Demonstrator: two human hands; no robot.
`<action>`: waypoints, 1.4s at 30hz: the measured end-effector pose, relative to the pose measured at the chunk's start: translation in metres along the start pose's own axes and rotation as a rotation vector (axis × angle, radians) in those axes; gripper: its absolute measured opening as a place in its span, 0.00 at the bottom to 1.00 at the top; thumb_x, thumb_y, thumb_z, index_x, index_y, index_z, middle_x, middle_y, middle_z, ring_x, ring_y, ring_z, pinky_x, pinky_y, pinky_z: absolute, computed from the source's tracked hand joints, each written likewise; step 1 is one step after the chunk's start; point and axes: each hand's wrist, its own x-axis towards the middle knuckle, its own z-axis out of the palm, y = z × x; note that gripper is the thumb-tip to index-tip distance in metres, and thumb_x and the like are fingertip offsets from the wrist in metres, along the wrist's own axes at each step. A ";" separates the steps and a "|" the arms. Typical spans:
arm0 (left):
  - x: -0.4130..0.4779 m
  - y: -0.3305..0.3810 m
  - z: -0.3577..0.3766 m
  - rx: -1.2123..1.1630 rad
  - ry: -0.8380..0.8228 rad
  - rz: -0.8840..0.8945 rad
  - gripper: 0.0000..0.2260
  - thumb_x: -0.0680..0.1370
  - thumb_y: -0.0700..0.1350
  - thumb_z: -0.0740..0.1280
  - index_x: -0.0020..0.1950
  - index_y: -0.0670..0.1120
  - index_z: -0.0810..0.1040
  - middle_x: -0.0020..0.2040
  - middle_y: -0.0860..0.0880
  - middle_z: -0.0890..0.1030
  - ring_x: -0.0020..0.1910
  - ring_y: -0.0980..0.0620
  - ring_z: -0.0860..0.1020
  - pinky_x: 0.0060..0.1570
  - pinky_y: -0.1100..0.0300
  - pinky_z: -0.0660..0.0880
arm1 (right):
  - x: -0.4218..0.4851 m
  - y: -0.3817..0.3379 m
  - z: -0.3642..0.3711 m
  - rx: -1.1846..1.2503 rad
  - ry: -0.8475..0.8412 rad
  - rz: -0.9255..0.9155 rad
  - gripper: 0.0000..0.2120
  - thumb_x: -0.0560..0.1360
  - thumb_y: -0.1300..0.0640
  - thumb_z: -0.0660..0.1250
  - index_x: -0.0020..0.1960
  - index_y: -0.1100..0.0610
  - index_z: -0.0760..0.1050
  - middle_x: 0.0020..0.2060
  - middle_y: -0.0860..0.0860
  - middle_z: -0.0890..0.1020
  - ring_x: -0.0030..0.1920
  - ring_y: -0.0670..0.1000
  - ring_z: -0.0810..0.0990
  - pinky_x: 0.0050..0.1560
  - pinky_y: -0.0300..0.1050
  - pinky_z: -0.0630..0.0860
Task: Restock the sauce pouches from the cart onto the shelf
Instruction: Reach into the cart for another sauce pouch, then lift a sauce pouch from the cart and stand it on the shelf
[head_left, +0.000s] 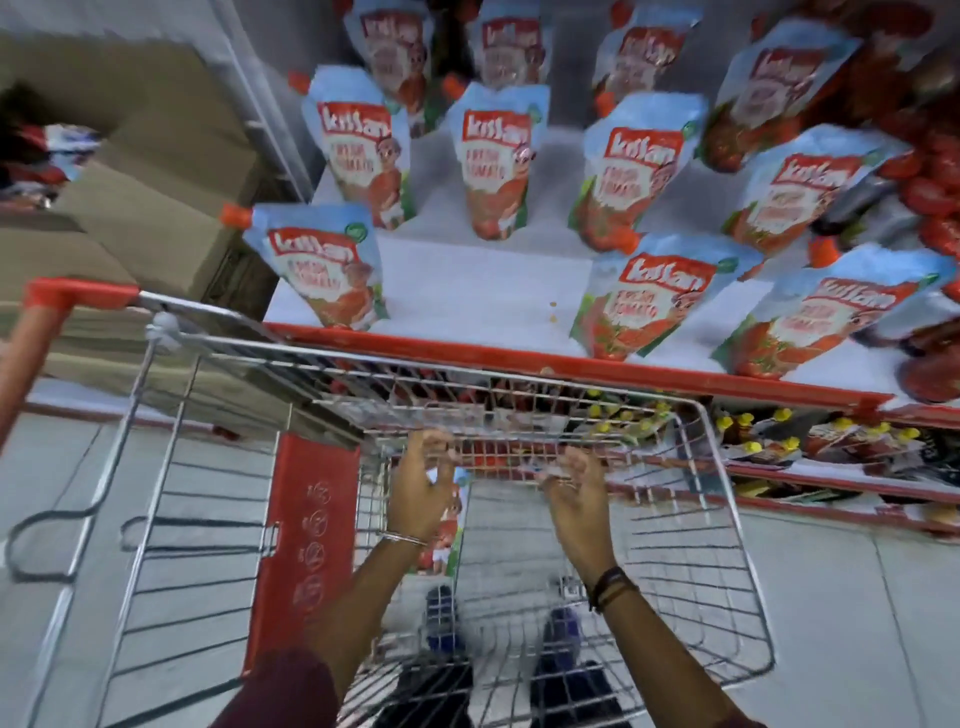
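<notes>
Both my arms reach down into the wire cart (727, 519). My left hand (418, 493) closes around the top of a sauce pouch (451, 525) that stands in the cart, mostly hidden behind the hand and wrist. To its right, my right hand (576, 493) hangs near the cart's far wall with curled fingers and nothing in it. Above the cart is the white shelf (467, 291) with a red front edge. Several blue-and-red tomato sauce pouches (322, 270) stand on it in rows, with a gap in the front row left of centre.
Cardboard boxes (145, 171) are stacked at the left beside the shelf. A lower shelf (831, 483) holds yellow-capped bottles (769, 431). The cart's red handle (67, 296) is at the left, its red seat flap (306, 545) below. My shoes show through the cart floor.
</notes>
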 end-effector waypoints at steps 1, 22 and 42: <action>0.001 -0.021 -0.004 0.032 -0.015 -0.079 0.16 0.73 0.52 0.62 0.57 0.48 0.71 0.51 0.46 0.77 0.51 0.51 0.76 0.52 0.51 0.76 | 0.002 0.013 0.015 -0.002 -0.042 0.063 0.15 0.76 0.60 0.65 0.57 0.46 0.66 0.60 0.55 0.73 0.61 0.55 0.73 0.60 0.52 0.73; 0.033 -0.256 0.031 0.202 -0.178 -0.771 0.12 0.71 0.46 0.66 0.43 0.36 0.79 0.45 0.33 0.82 0.46 0.37 0.80 0.44 0.50 0.76 | 0.077 0.184 0.169 -0.031 -0.136 0.690 0.07 0.70 0.66 0.71 0.44 0.63 0.73 0.39 0.56 0.80 0.49 0.60 0.80 0.46 0.47 0.77; 0.017 -0.083 -0.002 -0.135 -0.079 -0.378 0.17 0.68 0.28 0.68 0.32 0.49 0.70 0.33 0.52 0.72 0.31 0.63 0.73 0.35 0.67 0.70 | 0.025 0.047 0.080 0.118 -0.014 0.313 0.12 0.71 0.71 0.68 0.54 0.72 0.74 0.51 0.63 0.82 0.46 0.52 0.84 0.43 0.44 0.81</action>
